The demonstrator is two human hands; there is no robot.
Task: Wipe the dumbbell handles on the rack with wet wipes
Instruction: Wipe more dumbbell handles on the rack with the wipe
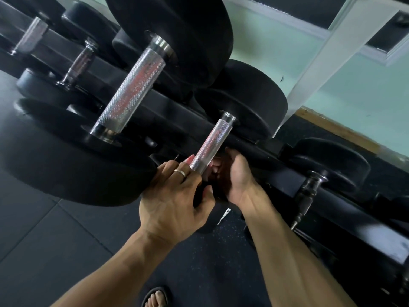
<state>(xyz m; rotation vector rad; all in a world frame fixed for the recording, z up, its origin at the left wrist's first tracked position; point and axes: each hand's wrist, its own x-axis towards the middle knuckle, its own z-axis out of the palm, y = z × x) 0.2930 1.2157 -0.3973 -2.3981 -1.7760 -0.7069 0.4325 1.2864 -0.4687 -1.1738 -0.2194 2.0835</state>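
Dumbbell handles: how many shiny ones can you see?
5: far-left handle, small dark handle, big middle handle, the handle at the hands, right handle. More may be hidden.

From where I stand, no lettering, number, brand or sign is readable on anything in the room.

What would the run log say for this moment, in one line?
left hand: grips near end of knurled handle | right hand: curled beside handle, grip unclear | wipe: not visible
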